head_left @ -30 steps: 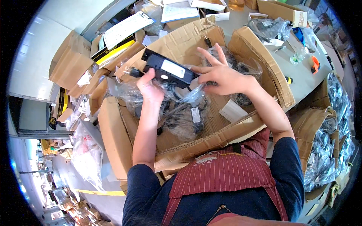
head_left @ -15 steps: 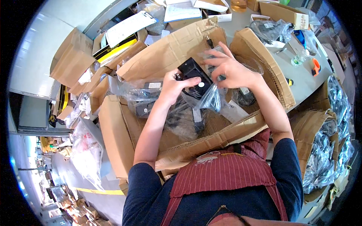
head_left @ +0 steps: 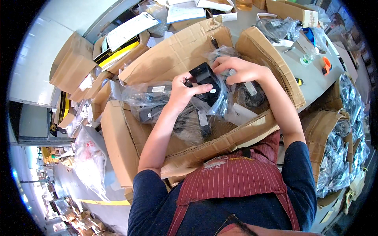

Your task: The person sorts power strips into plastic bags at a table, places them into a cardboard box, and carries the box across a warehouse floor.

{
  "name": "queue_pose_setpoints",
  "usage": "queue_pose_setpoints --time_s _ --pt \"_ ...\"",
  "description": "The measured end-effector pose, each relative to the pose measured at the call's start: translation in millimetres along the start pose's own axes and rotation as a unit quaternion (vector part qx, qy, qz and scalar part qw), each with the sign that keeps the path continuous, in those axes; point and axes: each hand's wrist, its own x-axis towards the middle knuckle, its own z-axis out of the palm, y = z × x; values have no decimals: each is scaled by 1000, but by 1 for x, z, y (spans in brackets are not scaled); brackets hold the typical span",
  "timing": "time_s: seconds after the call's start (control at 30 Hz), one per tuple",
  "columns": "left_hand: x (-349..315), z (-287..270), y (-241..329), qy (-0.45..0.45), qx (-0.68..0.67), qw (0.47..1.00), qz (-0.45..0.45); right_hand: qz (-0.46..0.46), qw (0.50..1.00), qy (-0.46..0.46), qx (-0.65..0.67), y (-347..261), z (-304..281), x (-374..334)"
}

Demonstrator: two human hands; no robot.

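My left hand (head_left: 182, 93) grips a black power adapter (head_left: 202, 74), a flat rectangular block with a small round white sticker, its thumb lying across the face. Against the adapter's right side, my right hand (head_left: 247, 70) has its fingers curled at a clear plastic bag (head_left: 223, 103), which hangs along the block. Both hands are over an open cardboard carton (head_left: 169, 55). Inside it lie bagged black adapters (head_left: 147, 114) and a coiled black cable (head_left: 252, 96) with a white label. A cable plug (head_left: 214, 42) rests near the far flap.
A second carton (head_left: 311, 139) full of bagged items (head_left: 334, 165) stands at the right. On the grey table lie an orange tape-like ring (head_left: 326, 65) and bagged cables (head_left: 277, 29). Clipboards (head_left: 132, 29) and small boxes (head_left: 75, 63) crowd the far left.
My right hand has come down with its raised fingers curling in toward the adapter's edge. The plastic bag now lies closer along the adapter. My left hand keeps its hold.
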Motion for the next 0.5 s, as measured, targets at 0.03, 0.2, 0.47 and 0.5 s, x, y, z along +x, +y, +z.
queue_pose_setpoints --time_s 0.03,0.2,0.47,0.5 --pt "0 2 4 -6 17 1000 -2 -23 1000 -3 1 -1 -3 -1" --pt "5 -6 -11 -11 110 993 48 -27 994 100 -24 -15 1 2" --pt "10 -12 -10 -61 220 967 109 10 984 178 16 -8 10 8" --pt "13 -17 -15 -47 185 975 113 10 984 178 15 -3 11 9"
